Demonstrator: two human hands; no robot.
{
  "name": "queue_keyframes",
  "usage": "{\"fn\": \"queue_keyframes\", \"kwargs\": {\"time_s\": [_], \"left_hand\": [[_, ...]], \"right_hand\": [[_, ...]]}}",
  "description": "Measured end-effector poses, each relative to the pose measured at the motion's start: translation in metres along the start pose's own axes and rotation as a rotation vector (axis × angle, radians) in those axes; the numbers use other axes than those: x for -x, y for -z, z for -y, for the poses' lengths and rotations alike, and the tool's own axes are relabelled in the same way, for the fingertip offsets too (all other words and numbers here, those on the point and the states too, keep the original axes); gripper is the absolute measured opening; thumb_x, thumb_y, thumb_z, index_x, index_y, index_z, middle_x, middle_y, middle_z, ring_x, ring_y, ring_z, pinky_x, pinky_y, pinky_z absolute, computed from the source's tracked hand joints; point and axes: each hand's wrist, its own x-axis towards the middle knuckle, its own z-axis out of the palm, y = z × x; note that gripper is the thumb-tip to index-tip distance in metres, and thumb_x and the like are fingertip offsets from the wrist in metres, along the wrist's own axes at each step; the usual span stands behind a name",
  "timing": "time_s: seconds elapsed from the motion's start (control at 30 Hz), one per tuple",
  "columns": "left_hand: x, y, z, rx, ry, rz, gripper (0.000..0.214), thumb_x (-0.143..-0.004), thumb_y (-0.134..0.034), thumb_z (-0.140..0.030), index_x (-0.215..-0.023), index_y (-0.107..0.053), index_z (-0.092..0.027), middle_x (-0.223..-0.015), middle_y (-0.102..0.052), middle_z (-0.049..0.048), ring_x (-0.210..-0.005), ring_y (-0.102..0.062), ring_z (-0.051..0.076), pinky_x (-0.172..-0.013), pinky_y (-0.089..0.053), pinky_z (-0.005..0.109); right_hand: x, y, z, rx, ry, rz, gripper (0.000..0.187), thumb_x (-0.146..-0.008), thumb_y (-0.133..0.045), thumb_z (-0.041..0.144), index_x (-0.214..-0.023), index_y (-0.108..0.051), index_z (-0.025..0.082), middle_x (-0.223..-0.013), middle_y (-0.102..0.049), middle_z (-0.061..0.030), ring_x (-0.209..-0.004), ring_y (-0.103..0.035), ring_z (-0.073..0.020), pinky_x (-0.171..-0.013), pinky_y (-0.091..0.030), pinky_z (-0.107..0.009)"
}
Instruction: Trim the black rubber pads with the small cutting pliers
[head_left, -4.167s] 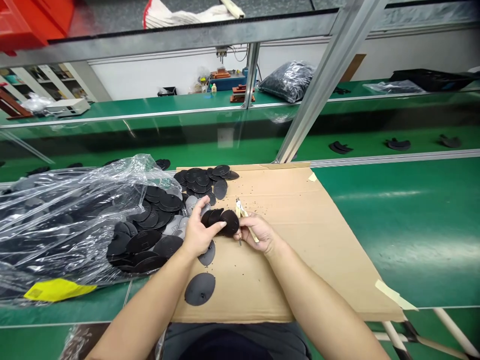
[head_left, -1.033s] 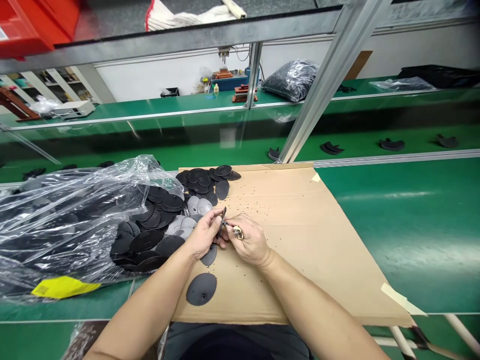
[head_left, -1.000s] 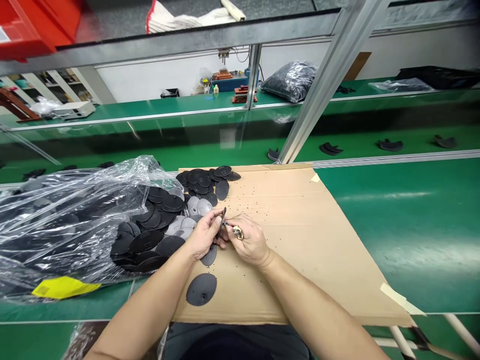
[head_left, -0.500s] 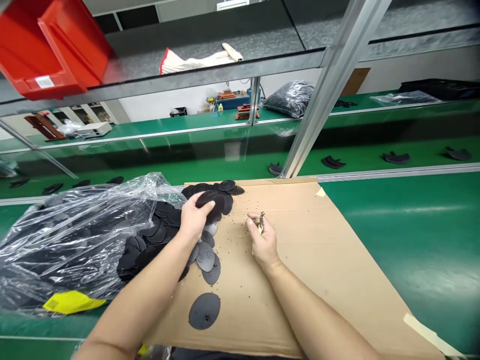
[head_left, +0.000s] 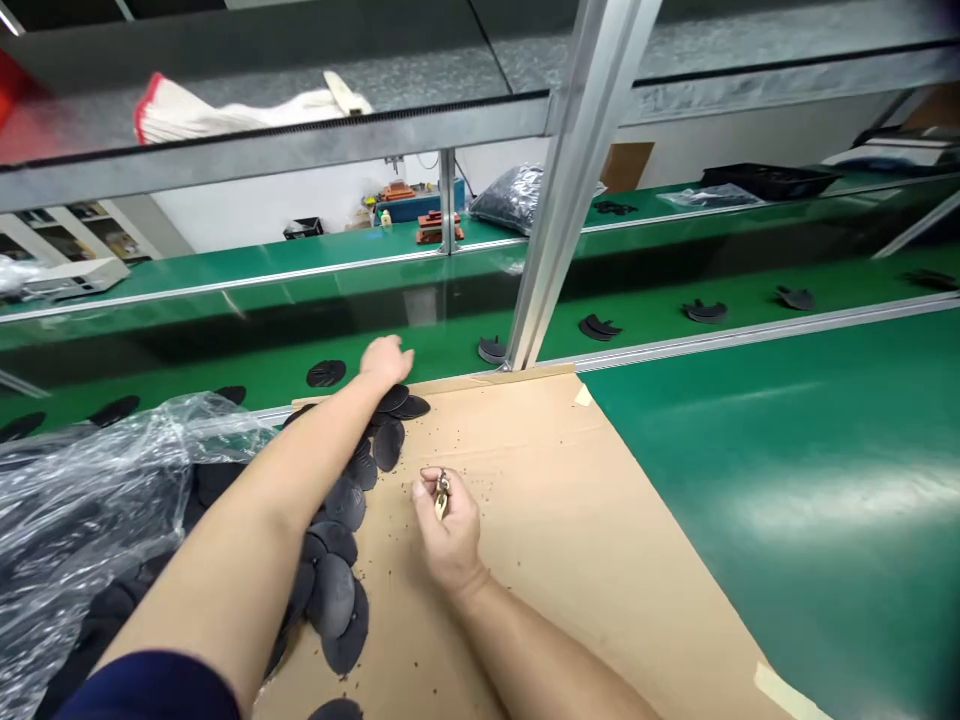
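Note:
My left hand (head_left: 386, 362) reaches over the cardboard's far edge, above the green belt. Its fingers point away and are mostly hidden, so whether it holds anything does not show. My right hand (head_left: 451, 530) is closed around small nippers (head_left: 442, 494) with pale yellow handles, jaws pointing up and away, above the cardboard sheet (head_left: 570, 520). Flat black oval pieces (head_left: 334, 594) lie overlapping along the cardboard's left side, partly behind my left forearm. Tiny dark bits are scattered between the pieces and my right hand.
A clear plastic bag (head_left: 112, 490) with more black pieces lies at the left. Black parts (head_left: 598, 327) sit spaced along the green belt (head_left: 652, 305). A metal post (head_left: 559, 190) rises at the cardboard's far edge. A white glove (head_left: 225, 112) lies on the shelf above.
My left hand has moved from the pile, where it held a black oval piece, forward to the belt. My right hand still grips the nippers. The view has shifted to the right.

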Motion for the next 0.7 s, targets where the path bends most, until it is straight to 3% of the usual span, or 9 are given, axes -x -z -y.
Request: {"fn": "queue_keyframes", "kwargs": {"time_s": [0.07,0.2,0.33,0.4,0.5,0.7], "left_hand": [[-0.013,-0.022,-0.044,0.032,-0.036,0.039,0.043,-0.084,-0.053,-0.045,-0.115,-0.062,-0.016,-0.117,-0.064,0.0145,-0.113,-0.056,0.028,-0.095,-0.042,0.035],[-0.032,-0.067,-0.114,0.218,-0.049,0.171,0.071,-0.077,-0.058,-0.059,-0.125,-0.052,-0.008,-0.120,-0.060,0.0245,-0.114,-0.056,0.033,-0.093,-0.042,0.040],[-0.033,-0.095,-0.147,0.293,-0.040,0.187,0.067,-0.070,-0.073,-0.033,-0.128,-0.049,-0.010,-0.120,-0.061,0.0242,-0.116,-0.055,0.034,-0.093,-0.041,0.041],[-0.029,-0.095,-0.149,0.343,-0.062,0.163,0.061,-0.070,-0.071,-0.021,-0.127,-0.050,-0.013,-0.117,-0.063,0.0206,-0.112,-0.057,0.031,-0.091,-0.042,0.038],[-0.020,-0.078,-0.138,0.456,-0.013,0.042,0.058,-0.072,-0.065,-0.014,-0.127,-0.050,-0.015,-0.113,-0.065,0.0165,-0.107,-0.059,0.027,-0.090,-0.043,0.035],[0.025,-0.014,-0.077,0.715,0.056,-0.120,0.019,-0.077,-0.059,-0.021,-0.095,-0.065,-0.019,-0.097,-0.069,0.0071,-0.092,-0.062,0.022,-0.084,-0.046,0.033]], "right_hand": [[0.001,0.000,0.000,-0.017,-0.016,-0.030,0.018,-0.087,-0.055,0.033,-0.095,-0.057,0.016,-0.077,-0.061,-0.0037,-0.068,-0.058,-0.0152,-0.065,-0.050,-0.028],[0.000,0.002,-0.001,-0.082,-0.037,-0.061,0.016,-0.089,-0.055,0.032,-0.095,-0.057,0.017,-0.077,-0.059,-0.0031,-0.070,-0.057,-0.0157,-0.066,-0.049,-0.028],[-0.001,0.004,-0.003,-0.135,-0.099,-0.072,0.014,-0.091,-0.050,0.032,-0.089,-0.055,0.019,-0.076,-0.057,-0.0021,-0.069,-0.055,-0.0154,-0.064,-0.047,-0.027],[-0.002,0.004,-0.004,-0.120,-0.106,-0.096,0.015,-0.091,-0.049,0.033,-0.087,-0.054,0.019,-0.074,-0.056,-0.0010,-0.067,-0.054,-0.0148,-0.063,-0.045,-0.027],[-0.003,0.002,-0.007,-0.101,-0.122,-0.096,0.017,-0.089,-0.052,0.035,-0.088,-0.054,0.019,-0.072,-0.055,-0.0007,-0.065,-0.053,-0.0147,-0.062,-0.045,-0.027],[-0.002,-0.001,-0.017,-0.176,-0.130,-0.054,0.039,-0.076,-0.066,0.039,-0.105,-0.050,0.019,-0.082,-0.051,-0.0012,-0.074,-0.055,-0.0155,-0.068,-0.047,-0.028]]}}
